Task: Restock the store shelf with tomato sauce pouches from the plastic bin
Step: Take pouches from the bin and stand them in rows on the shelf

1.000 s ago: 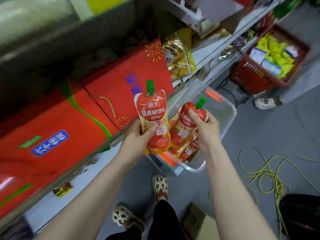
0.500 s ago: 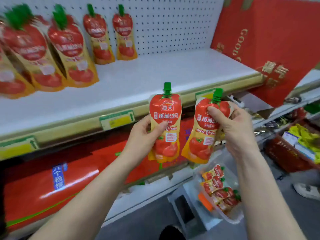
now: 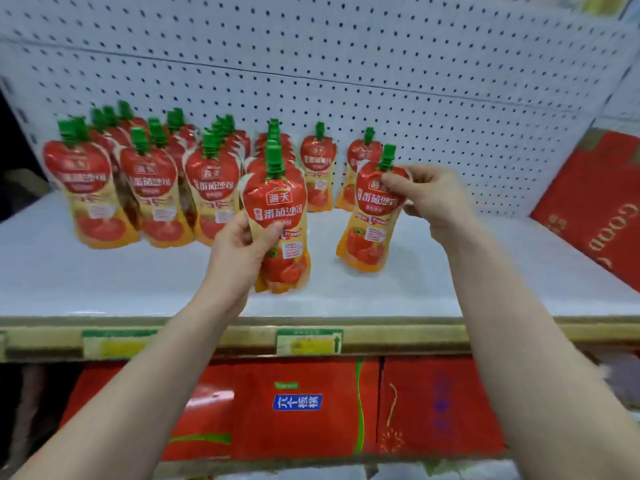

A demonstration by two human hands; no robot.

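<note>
In front of you the white pegboard back panel [image 3: 381,64] fills the upper part of the view, and the white shelf [image 3: 104,282] runs across below it, with a yellowish front rail [image 3: 207,336] carrying a green-and-yellow price tag [image 3: 309,342] and a second, blurred tag [image 3: 116,342] to its left. Under the shelf sit red gift boxes [image 3: 294,407] side by side; another red box [image 3: 595,202] printed "GOOD" leans at the shelf's right end.

On the left half of the shelf, rows of tomato sauce pouches [image 3: 152,188] stand upright, packed front to back, with two single pouches [image 3: 318,168] standing near the pegboard further right.

Your left hand [image 3: 242,251] is clenched around the lower middle of one tomato sauce pouch [image 3: 277,216], thumb across its front, holding it upright over the shelf's front part; whether its base touches the shelf cannot be told. Your right hand [image 3: 433,195] pinches the upper part of a second pouch [image 3: 374,220] just under its green cap [image 3: 387,157], fingers at the pouch's right edge and thumb on the red front. That pouch tilts slightly, with its base at or just above the shelf surface, apart from the stocked rows and to the right of the pouch in your left hand.
</note>
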